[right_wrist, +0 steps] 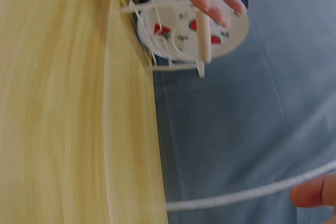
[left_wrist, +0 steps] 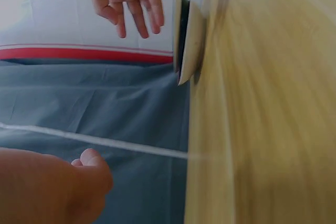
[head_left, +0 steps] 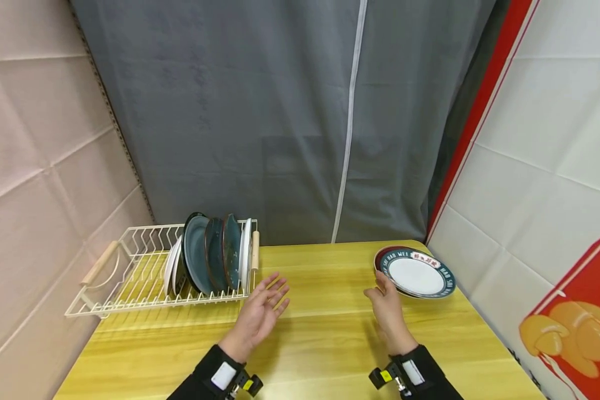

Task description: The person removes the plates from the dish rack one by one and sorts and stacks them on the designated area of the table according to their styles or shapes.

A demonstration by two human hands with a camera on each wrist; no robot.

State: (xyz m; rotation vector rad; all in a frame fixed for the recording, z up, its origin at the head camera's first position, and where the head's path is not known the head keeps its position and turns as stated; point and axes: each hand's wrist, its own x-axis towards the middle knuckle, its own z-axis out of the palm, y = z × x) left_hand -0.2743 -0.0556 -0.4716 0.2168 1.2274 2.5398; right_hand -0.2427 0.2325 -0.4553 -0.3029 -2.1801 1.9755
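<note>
Nothing is held by the loosely spread left hand (head_left: 258,315) or right hand (head_left: 387,307); stacked at right on the yellow wooden table (head_left: 320,339), the round, teal-rimmed white plate (head_left: 416,276), seemingly breakable ceramic, is best rim-gripped.

The head camera looks forward and down from above the near side of the dish rack (head_left: 100,264), far enough back to take it in whole. The left wrist camera sits low over the tabletop (left_wrist: 278,103), facing away from the rack toward the stacked plates (left_wrist: 189,40); the head view shares these. The right wrist camera, right of the rack, faces its right end. Both wrist pictures are turned sideways and share the grey curtain (right_wrist: 215,135) beyond the rack.
</note>
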